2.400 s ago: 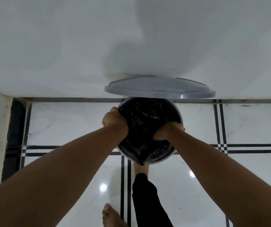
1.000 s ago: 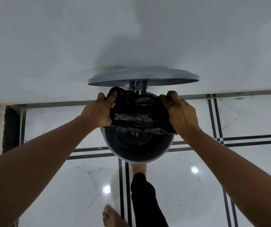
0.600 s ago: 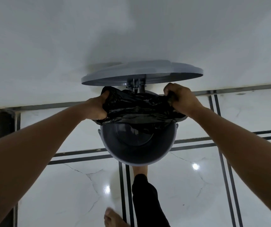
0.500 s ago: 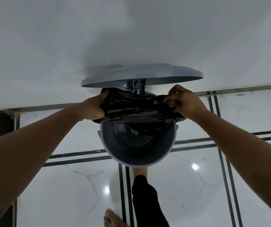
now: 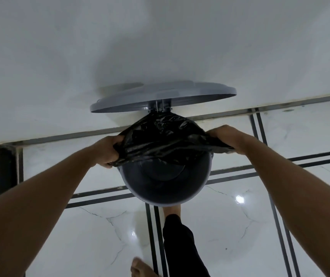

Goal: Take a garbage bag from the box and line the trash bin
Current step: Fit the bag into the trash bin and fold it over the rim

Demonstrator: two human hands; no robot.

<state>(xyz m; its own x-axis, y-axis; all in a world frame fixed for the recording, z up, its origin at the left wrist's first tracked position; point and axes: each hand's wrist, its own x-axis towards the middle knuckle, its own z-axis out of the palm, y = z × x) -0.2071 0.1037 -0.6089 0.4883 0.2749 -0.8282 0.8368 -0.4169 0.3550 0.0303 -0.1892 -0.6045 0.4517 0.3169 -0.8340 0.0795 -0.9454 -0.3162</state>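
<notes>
We've got the black garbage bag (image 5: 166,136) stretched over the far half of the grey trash bin (image 5: 166,188), lid (image 5: 160,96) up. Our left hand (image 5: 108,150) & right hand (image 5: 226,136) each clench a bag edge, on opposite sides of the rim. No readable writing anywhere.

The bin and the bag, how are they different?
The bin is grey, smooth and stiff; the bag is black, shiny and crinkled. The bin stands on the floor; the bag is held stretched over its far rim by the left hand and right hand.
</notes>
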